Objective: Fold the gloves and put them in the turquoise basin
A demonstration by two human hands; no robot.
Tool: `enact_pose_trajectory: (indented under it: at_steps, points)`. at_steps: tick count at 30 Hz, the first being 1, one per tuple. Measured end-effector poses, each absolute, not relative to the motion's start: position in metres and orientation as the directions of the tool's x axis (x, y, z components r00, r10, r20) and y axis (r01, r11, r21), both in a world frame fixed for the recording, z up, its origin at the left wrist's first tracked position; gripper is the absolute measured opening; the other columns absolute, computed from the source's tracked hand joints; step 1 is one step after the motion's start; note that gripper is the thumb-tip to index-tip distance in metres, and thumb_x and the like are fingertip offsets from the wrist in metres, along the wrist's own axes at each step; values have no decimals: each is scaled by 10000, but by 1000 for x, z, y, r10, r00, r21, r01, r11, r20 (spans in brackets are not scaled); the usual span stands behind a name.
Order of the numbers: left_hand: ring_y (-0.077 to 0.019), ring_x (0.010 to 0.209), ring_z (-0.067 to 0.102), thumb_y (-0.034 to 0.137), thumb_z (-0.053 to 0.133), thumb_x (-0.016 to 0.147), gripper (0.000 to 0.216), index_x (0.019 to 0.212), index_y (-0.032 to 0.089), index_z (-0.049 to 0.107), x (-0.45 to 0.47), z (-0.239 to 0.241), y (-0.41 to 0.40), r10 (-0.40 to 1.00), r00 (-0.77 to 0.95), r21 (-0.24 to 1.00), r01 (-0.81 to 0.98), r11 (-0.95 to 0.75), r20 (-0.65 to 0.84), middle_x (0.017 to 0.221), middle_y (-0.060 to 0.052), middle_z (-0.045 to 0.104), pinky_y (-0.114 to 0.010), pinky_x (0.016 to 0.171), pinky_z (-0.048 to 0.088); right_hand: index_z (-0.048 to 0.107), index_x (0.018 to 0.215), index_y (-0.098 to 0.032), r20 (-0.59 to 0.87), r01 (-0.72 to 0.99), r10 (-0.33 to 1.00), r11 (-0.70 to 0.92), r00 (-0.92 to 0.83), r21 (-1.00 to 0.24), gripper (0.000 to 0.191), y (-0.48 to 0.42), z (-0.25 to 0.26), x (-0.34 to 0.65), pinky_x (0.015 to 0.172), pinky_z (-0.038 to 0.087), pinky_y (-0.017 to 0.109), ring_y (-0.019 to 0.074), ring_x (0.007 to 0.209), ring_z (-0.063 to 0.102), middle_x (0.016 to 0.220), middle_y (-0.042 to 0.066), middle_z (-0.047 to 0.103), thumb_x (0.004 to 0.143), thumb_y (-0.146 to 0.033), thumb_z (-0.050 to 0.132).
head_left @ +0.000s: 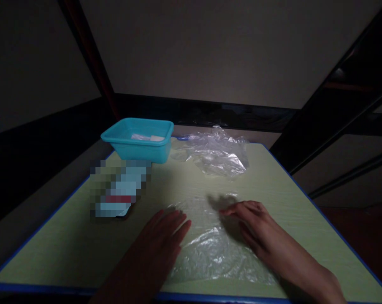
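Observation:
A clear plastic bag [209, 249] lies flat on the pale green table [51, 257], near its front edge. My left hand [165, 234] rests flat on the bag's left part, fingers stretched out and together. My right hand [250, 223] lies over the bag's right part, fingers extended and pointing left, fingertips touching the plastic near its upper edge. Neither hand grips anything.
A teal plastic tub [138, 141] with something white inside stands at the back left. A crumpled heap of clear plastic bags [219, 154] lies at the back middle. A blurred-out packet [119, 188] lies left of my hands. The table has a blue rim.

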State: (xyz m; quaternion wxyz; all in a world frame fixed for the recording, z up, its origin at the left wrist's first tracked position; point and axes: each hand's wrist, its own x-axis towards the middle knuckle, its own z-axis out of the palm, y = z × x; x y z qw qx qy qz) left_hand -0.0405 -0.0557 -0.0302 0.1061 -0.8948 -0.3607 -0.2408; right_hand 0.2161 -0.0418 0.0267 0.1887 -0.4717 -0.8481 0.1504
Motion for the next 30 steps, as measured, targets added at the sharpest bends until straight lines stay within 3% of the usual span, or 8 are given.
enact_pose_trajectory:
  at_steps: [4, 9, 17, 22, 27, 30]
  points:
    - [-172, 1142, 535, 85, 366, 887, 368, 1232, 141, 480, -47, -22, -57, 573, 643, -86, 700, -709, 507, 1201, -59, 616, -341, 1013, 415, 556, 1130, -195, 150, 778, 844, 533, -514, -334, 474, -55, 28, 202, 944, 409, 432, 217, 1028, 575, 993, 69, 649, 744, 17, 383]
    - [-172, 1129, 544, 77, 362, 880, 375, 1226, 150, 487, -49, -25, -61, 606, 617, -51, 721, -691, 502, 1184, -61, 623, -337, 1014, 410, 563, 1146, -187, 148, 802, 834, 552, -531, -230, 480, -55, 21, 198, 1042, 299, 506, 240, 1037, 597, 983, 67, 670, 738, 13, 408]
    - [-176, 1121, 550, 80, 342, 890, 373, 1239, 152, 452, -48, -26, -67, 587, 627, 1, 683, -731, 512, 1156, -68, 638, -349, 1032, 391, 561, 1102, -129, 88, 833, 852, 523, -516, -182, 475, -53, 14, 197, 1065, 249, 571, 264, 1123, 559, 1095, 131, 648, 706, 46, 366]
    - [-190, 1155, 522, 59, 396, 878, 378, 1229, 185, 453, -44, -25, -77, 663, 617, 41, 719, -694, 424, 1194, -55, 617, -393, 1062, 347, 544, 1116, -124, 64, 833, 852, 522, -520, -183, 505, -51, 18, 195, 1057, 237, 600, 258, 1125, 558, 1112, 144, 642, 695, 61, 335]
    - [-194, 1183, 488, 104, 374, 904, 357, 1249, 170, 443, -45, -21, -79, 629, 666, -9, 690, -724, 400, 1210, -40, 609, -380, 1074, 318, 561, 1057, -123, 58, 822, 847, 527, -528, -216, 475, -53, 26, 198, 1050, 255, 600, 253, 1060, 599, 985, 128, 671, 678, 45, 329]
    - [-171, 1179, 492, 125, 355, 920, 358, 1266, 176, 434, -50, -20, -73, 613, 663, -57, 697, -714, 429, 1234, -29, 595, -347, 1084, 297, 526, 1117, -97, 107, 849, 868, 497, -485, -178, 524, -50, 25, 206, 1053, 253, 596, 261, 1118, 562, 1077, 162, 646, 658, 51, 320]
